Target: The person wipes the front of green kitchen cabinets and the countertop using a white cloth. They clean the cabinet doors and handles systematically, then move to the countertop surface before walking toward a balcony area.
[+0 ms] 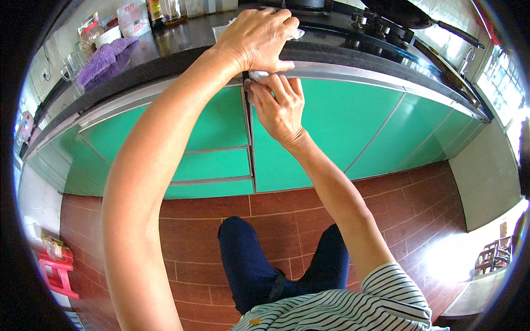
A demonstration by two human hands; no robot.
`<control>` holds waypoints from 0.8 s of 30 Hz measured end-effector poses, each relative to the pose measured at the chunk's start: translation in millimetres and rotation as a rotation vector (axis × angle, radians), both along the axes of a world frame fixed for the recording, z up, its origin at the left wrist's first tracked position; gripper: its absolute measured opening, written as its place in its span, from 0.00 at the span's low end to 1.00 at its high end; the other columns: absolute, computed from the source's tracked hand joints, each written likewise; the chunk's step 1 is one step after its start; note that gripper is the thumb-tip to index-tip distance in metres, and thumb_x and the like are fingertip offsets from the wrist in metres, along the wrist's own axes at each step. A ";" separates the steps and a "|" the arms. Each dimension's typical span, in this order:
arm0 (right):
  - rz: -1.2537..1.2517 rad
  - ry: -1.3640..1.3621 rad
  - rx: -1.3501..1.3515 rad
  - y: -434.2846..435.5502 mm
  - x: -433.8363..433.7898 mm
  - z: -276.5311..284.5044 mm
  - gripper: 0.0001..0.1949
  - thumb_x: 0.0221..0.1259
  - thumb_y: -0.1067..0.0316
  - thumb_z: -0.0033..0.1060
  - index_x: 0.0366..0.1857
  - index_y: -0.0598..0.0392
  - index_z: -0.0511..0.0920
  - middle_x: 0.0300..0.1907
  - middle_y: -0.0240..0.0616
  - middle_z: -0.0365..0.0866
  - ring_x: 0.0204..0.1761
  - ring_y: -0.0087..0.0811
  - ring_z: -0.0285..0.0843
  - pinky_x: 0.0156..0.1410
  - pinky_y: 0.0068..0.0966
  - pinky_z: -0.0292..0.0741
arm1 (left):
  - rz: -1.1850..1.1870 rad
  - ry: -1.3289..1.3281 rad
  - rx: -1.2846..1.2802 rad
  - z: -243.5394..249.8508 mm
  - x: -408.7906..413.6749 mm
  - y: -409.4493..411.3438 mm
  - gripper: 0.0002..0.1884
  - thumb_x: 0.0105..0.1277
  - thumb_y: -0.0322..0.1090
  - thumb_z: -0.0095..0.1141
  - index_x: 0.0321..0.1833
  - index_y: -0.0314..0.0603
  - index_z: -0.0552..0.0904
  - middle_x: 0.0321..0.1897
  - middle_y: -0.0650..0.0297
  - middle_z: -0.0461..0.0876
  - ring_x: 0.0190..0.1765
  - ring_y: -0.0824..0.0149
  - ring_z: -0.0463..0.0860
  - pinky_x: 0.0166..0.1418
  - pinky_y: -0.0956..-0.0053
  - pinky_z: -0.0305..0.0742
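My left hand lies palm down at the front edge of the black countertop. Beneath it, a thin white sheet, tissue or cloth, sticks out on both sides. Its fingertips are hidden, so whether they grip the sheet is unclear; the thumb points right. Just below, my right hand pinches a crumpled white wipe against the metal trim under the counter. That spot is the top of the dark upright gap between the green drawers and a green cabinet door.
A gas stove bears a black wok, its handle pointing right. On the left counter are a purple fluffy cloth, a glass mug, jars and bottles. A pink stool stands on the brown tiled floor.
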State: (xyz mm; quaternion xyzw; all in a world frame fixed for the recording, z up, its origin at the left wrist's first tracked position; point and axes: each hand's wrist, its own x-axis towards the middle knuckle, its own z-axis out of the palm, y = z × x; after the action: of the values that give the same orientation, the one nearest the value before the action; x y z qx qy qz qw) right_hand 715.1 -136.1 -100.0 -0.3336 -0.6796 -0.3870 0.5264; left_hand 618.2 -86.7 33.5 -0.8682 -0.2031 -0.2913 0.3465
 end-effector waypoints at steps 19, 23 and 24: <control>-0.058 -0.101 -0.101 -13.3 4.7 5.2 0.06 0.47 0.73 0.68 0.31 0.52 0.83 0.33 0.29 0.75 0.34 0.31 0.75 0.41 0.32 0.67 | 0.007 0.008 0.031 0.0 0.4 0.1 0.31 0.46 0.54 0.74 0.44 0.37 0.77 0.45 0.56 0.80 0.49 0.54 0.84 0.53 0.61 0.82; 0.006 -0.065 -0.039 -8.7 4.1 7.3 0.07 0.48 0.72 0.68 0.32 0.52 0.83 0.33 0.30 0.76 0.35 0.31 0.76 0.43 0.33 0.68 | 0.024 0.015 0.043 2.8 0.9 -3.3 0.32 0.48 0.57 0.73 0.47 0.39 0.80 0.46 0.57 0.82 0.51 0.56 0.85 0.55 0.62 0.82; 0.003 -0.093 -0.028 -7.6 6.2 6.4 0.08 0.48 0.71 0.68 0.34 0.52 0.82 0.33 0.30 0.75 0.35 0.31 0.76 0.44 0.33 0.69 | 0.020 0.015 0.040 3.3 0.3 -4.3 0.32 0.48 0.57 0.73 0.47 0.39 0.80 0.46 0.57 0.82 0.51 0.56 0.85 0.55 0.61 0.82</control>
State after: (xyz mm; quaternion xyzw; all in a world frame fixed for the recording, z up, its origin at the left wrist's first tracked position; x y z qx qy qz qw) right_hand 721.3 -143.8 -93.6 -0.3215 -0.7092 -0.3915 0.4903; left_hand 618.6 -91.0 36.8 -0.8613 -0.2031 -0.2853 0.3682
